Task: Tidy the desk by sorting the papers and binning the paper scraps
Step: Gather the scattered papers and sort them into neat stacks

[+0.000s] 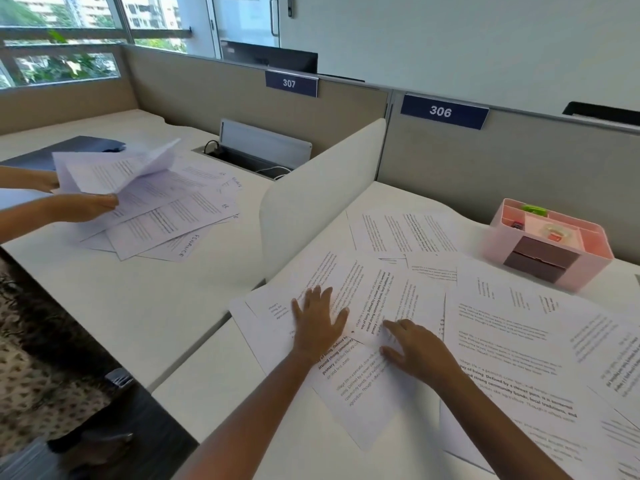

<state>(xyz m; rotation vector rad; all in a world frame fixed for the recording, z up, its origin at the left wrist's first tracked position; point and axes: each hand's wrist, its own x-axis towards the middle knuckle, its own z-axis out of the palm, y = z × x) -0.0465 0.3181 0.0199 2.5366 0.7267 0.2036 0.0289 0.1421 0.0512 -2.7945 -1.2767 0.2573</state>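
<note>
1. Nearest the camera, bare desk (242,403) shows in front of the spread, and both forearms reach across it to the papers (502,344).
2. The left hand (318,323) is laid flat on the left edge of the spread, fingers straight and splayed, nothing grasped.
3. The right hand (415,355) is rested just beside it on an overlapping sheet, fingers spread and lightly bent. Nothing appears to be gripped.
4. The papers are scattered across the desk in overlapping, skewed layers from the left edge to the right border. No squared stack is seen, so sorting is judged barely begun.
5. No paper scraps can be made out among the sheets, and no bin is in view. Binning is judged not yet done.
6. Beyond the spread, a pink organiser (554,251) stands at the far right of the desk, near the sheets.
7. Past the white divider (322,188), on the neighbouring desk, a second heap of sheets (166,216) is fanned out, and some are held up by another person's hand (86,206).
</note>
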